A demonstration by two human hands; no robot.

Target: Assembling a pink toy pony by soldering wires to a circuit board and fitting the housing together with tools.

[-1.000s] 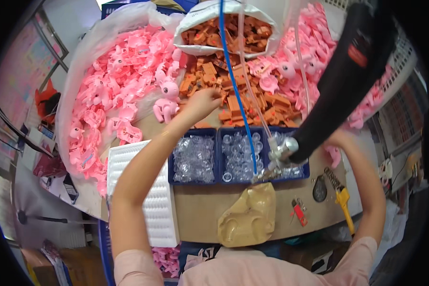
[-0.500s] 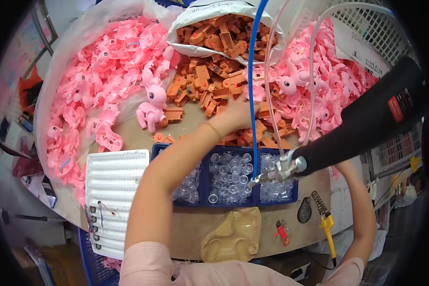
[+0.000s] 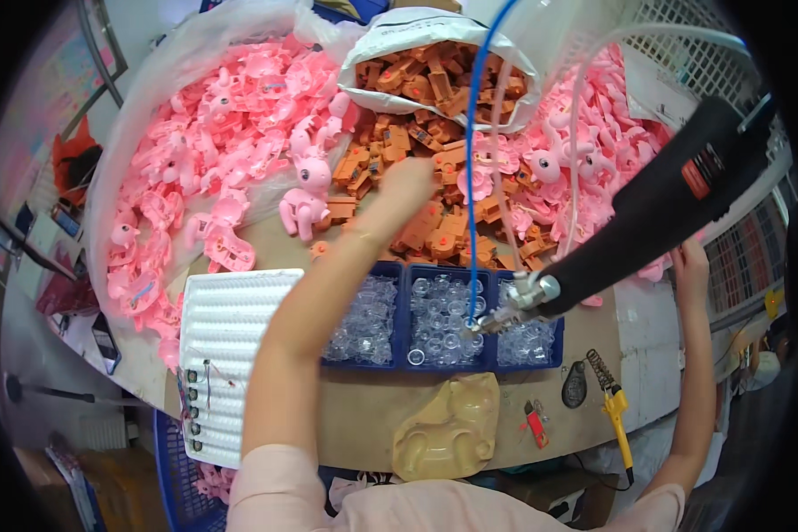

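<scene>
The left hand [image 3: 408, 182] is over the far middle of the table, at the loose heap of orange plastic parts [image 3: 439, 238]. It is seen from the back and a little blurred, with its fingers folded out of sight, so how far the grip is open, and whether it has hold of a part, cannot be told.

The heap spreads to both sides of this hand and nearer too, right below it in the view. The boxy parts share no one direction; their long axes point many ways, while the left forearm slants from near left to far right. The white sack [image 3: 356, 86] of similar parts lies just beyond, and the pink toy pony [image 3: 308, 193] stands to the left, apart from the hand.

The right hand [image 3: 691, 264] is well off to the right, past the black arm [image 3: 652, 217], nearest the right-hand heap of pink pieces [image 3: 598, 168]. Its grip cannot be made out either. The left hand is clearly the nearer one to the orange parts.
</scene>
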